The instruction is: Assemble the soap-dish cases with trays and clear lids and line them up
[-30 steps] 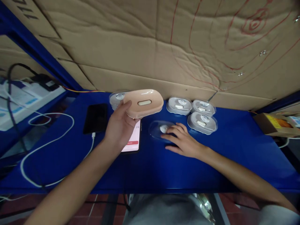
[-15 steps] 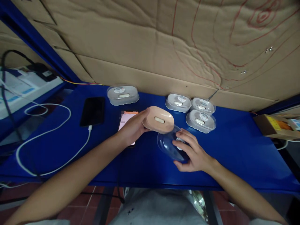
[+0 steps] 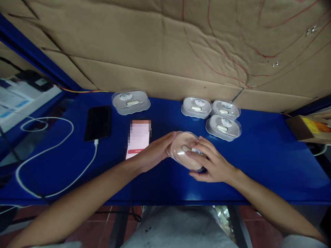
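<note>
Above the blue table, a pink oval container (image 3: 180, 146) with a small pale raised bar on top is held between my two hands. A clear plastic cover (image 3: 178, 156) bearing a round label lies over it. My left hand (image 3: 157, 151) grips the left end, thumb along the upper edge and the other fingers mostly hidden beneath. From the right, my right hand (image 3: 210, 162) curls over the cover, its fingers across the label and its thumb at the near side. Whether the cover is fully seated on the container, I cannot tell.
Whitish covered containers stand along the back: one at the left (image 3: 131, 102), three grouped at the right (image 3: 224, 127). A lit phone (image 3: 139, 136) lies beside my left forearm. Farther left is a dark phone (image 3: 97, 123) on a white cable (image 3: 69, 137). Cardboard (image 3: 116, 44) walls the back.
The clear cover, earlier below and right of the pink container, now lies over it. My left hand has brought the container down toward my right hand. The camera view has shifted slightly.
</note>
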A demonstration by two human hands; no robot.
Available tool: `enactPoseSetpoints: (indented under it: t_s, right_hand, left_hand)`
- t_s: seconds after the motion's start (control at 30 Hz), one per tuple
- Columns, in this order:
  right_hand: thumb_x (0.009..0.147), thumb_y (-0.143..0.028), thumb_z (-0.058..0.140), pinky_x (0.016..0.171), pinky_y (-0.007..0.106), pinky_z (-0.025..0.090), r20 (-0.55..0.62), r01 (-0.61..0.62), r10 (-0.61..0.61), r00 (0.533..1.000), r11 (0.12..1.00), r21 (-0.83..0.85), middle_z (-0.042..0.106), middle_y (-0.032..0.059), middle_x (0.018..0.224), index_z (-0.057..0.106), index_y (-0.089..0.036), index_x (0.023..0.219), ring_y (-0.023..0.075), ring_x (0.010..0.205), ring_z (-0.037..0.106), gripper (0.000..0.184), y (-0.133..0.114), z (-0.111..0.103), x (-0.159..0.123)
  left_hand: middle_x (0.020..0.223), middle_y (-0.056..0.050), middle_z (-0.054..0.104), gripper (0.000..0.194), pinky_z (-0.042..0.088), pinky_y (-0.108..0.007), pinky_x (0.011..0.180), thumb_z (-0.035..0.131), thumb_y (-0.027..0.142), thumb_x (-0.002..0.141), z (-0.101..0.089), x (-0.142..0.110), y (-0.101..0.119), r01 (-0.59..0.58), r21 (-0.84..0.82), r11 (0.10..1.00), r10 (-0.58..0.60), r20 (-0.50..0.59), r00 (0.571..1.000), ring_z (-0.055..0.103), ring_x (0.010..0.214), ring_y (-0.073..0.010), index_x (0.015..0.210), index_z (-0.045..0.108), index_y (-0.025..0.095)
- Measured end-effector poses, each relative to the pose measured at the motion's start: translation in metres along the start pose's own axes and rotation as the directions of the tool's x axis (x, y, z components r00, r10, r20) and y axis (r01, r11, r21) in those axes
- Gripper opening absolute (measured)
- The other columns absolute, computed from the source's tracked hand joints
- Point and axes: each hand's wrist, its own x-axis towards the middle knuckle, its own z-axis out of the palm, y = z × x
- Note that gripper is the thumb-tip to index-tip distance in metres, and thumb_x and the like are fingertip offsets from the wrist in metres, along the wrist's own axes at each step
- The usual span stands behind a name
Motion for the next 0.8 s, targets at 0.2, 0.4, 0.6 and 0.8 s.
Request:
enactPoseSetpoints:
  t_s: [0.2,0.4,0.6,0.8]
  right_hand:
    - [0.101,-0.044,0.071,0.131,0.058,0.038,0.006,0.014,-0.014,1.000,0.998,-0.061,0.069,0.0138,0.143,0.059,-0.019,0.149,0.0312,0.146,0.056,0.056,-0.004,0.002,0.001]
    - [0.102,-0.036,0.071,0.133,0.062,0.023,0.019,-0.102,0.109,0.994,0.970,-0.222,0.061,0.0100,0.158,0.057,-0.030,0.155,0.0348,0.155,0.045,0.056,-0.007,0.005,-0.004]
    - [0.106,-0.031,0.063,0.128,0.060,0.032,-0.033,-0.341,0.348,0.937,0.888,-0.310,0.048,0.0148,0.170,0.039,-0.029,0.169,0.0378,0.157,0.044,0.068,0.002,0.002,-0.002]
    - [0.109,-0.040,0.059,0.120,0.064,0.038,-0.116,-0.542,0.558,0.822,0.703,-0.460,0.051,0.0228,0.165,0.054,-0.017,0.155,0.0428,0.151,0.051,0.052,0.025,-0.019,-0.005]
  left_hand:
    - [0.138,-0.007,0.075,0.055,0.053,-0.036,0.101,0.078,0.067,0.092,0.002,-0.003,0.005,-0.017,0.030,0.999,0.018,-0.016,1.000,0.066,0.131,-0.0299,0.131,0.075,0.028]
    - [0.132,-0.008,0.075,0.060,0.055,-0.034,0.095,0.095,0.047,0.080,0.005,-0.005,0.011,-0.056,0.043,0.998,0.061,-0.139,0.988,0.069,0.122,-0.0274,0.129,0.070,0.024]
    - [0.118,-0.008,0.075,0.053,0.061,-0.035,0.084,0.093,0.045,0.080,-0.021,0.014,0.032,-0.293,0.131,0.947,0.317,-0.521,0.792,0.073,0.106,-0.0248,0.118,0.066,0.020]
    - [0.115,-0.007,0.074,0.033,0.059,-0.042,0.101,0.082,0.044,0.090,-0.071,0.041,0.064,-0.440,0.361,0.822,0.569,-0.548,0.612,0.071,0.117,-0.0275,0.111,0.066,0.024]
